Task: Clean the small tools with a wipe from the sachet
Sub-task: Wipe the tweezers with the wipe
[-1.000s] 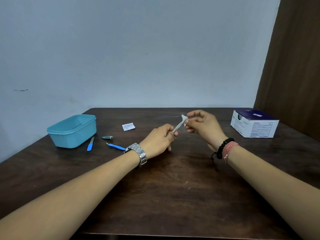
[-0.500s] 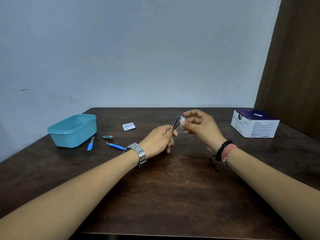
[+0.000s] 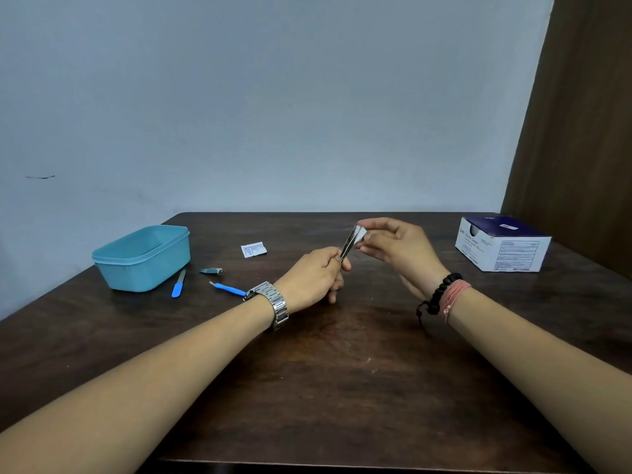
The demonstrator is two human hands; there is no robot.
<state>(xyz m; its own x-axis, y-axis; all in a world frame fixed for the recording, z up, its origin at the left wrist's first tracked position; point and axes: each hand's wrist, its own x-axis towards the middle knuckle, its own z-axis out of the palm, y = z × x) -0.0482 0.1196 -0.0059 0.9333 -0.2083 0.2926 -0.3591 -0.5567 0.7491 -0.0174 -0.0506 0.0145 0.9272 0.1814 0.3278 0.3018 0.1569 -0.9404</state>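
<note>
I held the tweezers [image 3: 348, 246] by their lower end in my left hand [image 3: 316, 277], fingers curled around them, tips angled up and to the right, above the tabletop [image 3: 342, 388]. My right hand [image 3: 396, 249] pinched the folded white wipe [image 3: 359, 234] between thumb and fingertips, with the wipe pressed against the upper end of the tweezers.

Judged risks at this point:
- The wipe was small and held only at the fingertips. A stroke pulled too fast along the metal could strip it out of the pinch.
- The left hand gripped only the lower end. Side pressure from the wipe could twist the tweezers or lever them loose onto the tabletop.
- The tips were narrow. A wipe folded too thickly would likely miss the inner faces.

Still lying on the tabletop, near the teal container [image 3: 143, 256]: a blue-handled file [image 3: 178, 284], a nail clipper [image 3: 211, 270] and a blue-handled pick [image 3: 228, 288]. The torn sachet [image 3: 253, 249] lay beyond them.

Writing: the sachet carried printed lines, too small to read. The white and dark blue box [image 3: 501, 246] showed a label panel and small text, also illegible.
</note>
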